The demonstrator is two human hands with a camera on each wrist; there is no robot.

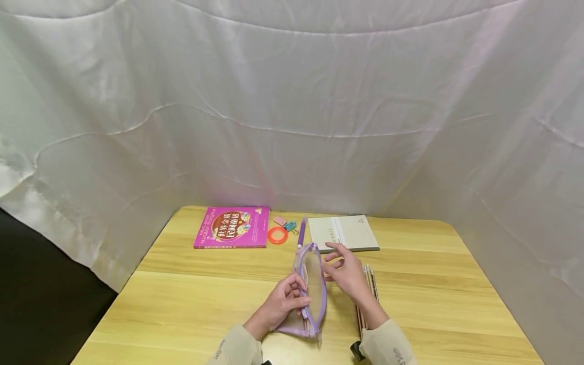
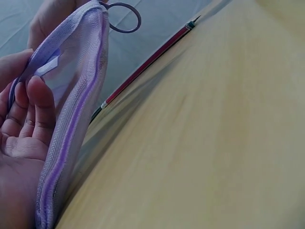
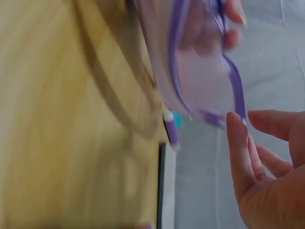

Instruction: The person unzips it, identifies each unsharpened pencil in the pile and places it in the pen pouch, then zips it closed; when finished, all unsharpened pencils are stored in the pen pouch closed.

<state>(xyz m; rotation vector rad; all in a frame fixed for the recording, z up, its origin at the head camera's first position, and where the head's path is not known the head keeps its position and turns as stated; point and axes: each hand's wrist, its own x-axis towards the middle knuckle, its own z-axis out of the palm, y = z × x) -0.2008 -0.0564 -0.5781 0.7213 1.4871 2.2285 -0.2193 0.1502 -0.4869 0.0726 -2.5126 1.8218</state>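
My left hand (image 1: 284,299) pinches the clear purple-zippered mesh pencil pouch (image 1: 310,289) upright on the wooden desk (image 1: 182,304), holding its mouth open, while my right hand (image 1: 347,271) hovers beside it, fingers loose, holding nothing.

We wore long sleeves of a pale beige cloth, loose at the cuffs and ending at each wrist. The left sleeve (image 1: 239,347) carried a short line of small dark lettering near its cuff, and the right sleeve (image 1: 388,344) bore a similar dark mark; neither was legible. A small black device (image 1: 357,351) sat against the right cuff. Both the left hand (image 1: 285,299) and the right hand (image 1: 349,274) were bare, without gloves, and their nails were short and unpainted.
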